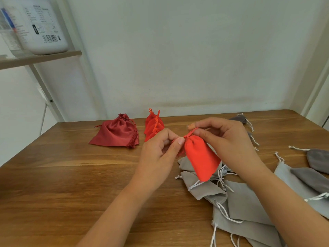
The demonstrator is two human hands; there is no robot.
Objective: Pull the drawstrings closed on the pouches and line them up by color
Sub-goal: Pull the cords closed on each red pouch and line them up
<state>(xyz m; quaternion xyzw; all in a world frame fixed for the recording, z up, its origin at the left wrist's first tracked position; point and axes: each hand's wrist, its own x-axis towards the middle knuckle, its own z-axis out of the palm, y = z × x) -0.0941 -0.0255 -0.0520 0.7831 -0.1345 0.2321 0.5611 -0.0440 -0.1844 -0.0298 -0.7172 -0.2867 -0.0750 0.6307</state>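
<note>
A small bright orange-red pouch (pixel 201 157) hangs above the wooden table (pixel 71 175), its mouth gathered tight. My left hand (pixel 158 152) pinches its drawstring at the left of the neck. My right hand (pixel 226 139) pinches the cord on the right side. Behind them lies a row of several matching orange-red pouches (pixel 153 127), cinched. A larger dark red satin pouch (pixel 117 133) with a tassel lies to their left, also cinched.
Several light grey pouches (pixel 236 202) with white cords lie heaped under and in front of my hands. Darker grey pouches (pixel 318 161) lie at the right and far right (pixel 239 119). A shelf (pixel 41 58) with a white bottle stands at upper left.
</note>
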